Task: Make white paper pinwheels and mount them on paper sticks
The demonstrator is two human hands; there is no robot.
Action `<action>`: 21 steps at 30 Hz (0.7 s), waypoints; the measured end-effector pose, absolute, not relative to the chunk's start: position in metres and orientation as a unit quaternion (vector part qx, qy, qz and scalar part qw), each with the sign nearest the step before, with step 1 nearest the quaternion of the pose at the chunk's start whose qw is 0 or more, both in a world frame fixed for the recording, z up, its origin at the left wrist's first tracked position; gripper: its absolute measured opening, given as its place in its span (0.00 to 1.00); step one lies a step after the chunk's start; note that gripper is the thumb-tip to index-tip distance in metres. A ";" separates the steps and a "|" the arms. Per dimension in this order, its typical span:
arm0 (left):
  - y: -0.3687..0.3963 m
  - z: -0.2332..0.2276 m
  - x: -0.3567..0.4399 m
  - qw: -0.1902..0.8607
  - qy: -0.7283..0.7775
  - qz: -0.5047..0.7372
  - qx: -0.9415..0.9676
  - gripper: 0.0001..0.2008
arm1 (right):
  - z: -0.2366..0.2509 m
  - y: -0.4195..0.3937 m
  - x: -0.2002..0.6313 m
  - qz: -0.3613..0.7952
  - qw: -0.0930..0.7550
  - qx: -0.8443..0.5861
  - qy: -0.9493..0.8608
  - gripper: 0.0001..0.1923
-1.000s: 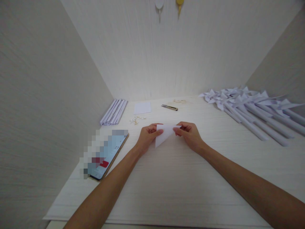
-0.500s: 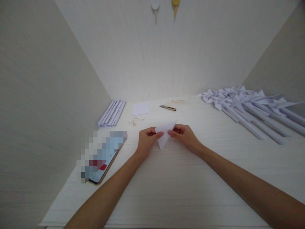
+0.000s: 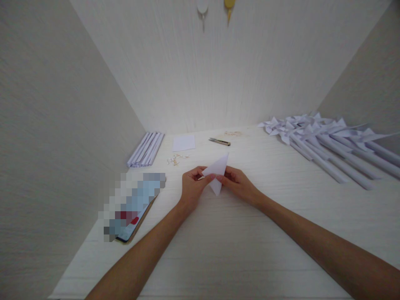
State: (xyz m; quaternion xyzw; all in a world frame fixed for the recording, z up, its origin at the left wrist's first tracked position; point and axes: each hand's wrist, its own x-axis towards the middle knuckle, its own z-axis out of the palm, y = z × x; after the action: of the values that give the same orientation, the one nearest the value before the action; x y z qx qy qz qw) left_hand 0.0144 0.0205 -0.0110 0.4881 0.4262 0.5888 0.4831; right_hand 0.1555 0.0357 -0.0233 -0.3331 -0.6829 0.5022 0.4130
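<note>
A white paper folded into a triangle (image 3: 217, 171) is held just above the pale table (image 3: 237, 241), one tip pointing up and right, another pointing down. My left hand (image 3: 193, 186) pinches its left edge between thumb and fingers. My right hand (image 3: 238, 184) grips its right side, fingers curled behind the sheet. The two hands nearly touch at the paper's middle.
A phone (image 3: 134, 204) lies at the left. A bundle of rolled paper sticks (image 3: 146, 148), a small white sheet (image 3: 183, 143), scattered small pins (image 3: 176, 158) and a cutter (image 3: 220, 142) lie at the back. Many paper pinwheels (image 3: 325, 139) are piled at the right. Walls enclose three sides.
The folded paper has been turned in my hands: its long edge was level, now one tip points up. My right hand has slid closer to my left.
</note>
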 end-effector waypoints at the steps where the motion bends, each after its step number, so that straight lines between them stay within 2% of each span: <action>1: 0.020 -0.010 0.015 0.477 0.435 0.579 0.498 0.06 | -0.022 0.035 0.156 0.500 0.414 -0.333 -0.685 0.14; 8: 0.017 -0.008 0.014 0.444 0.444 0.547 0.554 0.04 | -0.016 0.030 0.159 0.497 0.387 -0.358 -0.689 0.11; 16: 0.015 0.008 0.013 0.393 0.408 0.644 0.514 0.04 | -0.011 0.023 0.157 0.341 0.364 -0.380 -0.779 0.08; 21: 0.008 0.013 0.016 0.389 0.408 0.649 0.511 0.06 | -0.011 0.017 0.155 0.222 0.341 -0.381 -0.830 0.07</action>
State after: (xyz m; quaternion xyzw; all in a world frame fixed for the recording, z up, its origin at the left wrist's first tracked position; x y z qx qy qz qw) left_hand 0.0162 0.0083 0.0127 0.5107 0.4083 0.6490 0.3890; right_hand 0.1550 0.0168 -0.0106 -0.3812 -0.8304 0.2215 0.3406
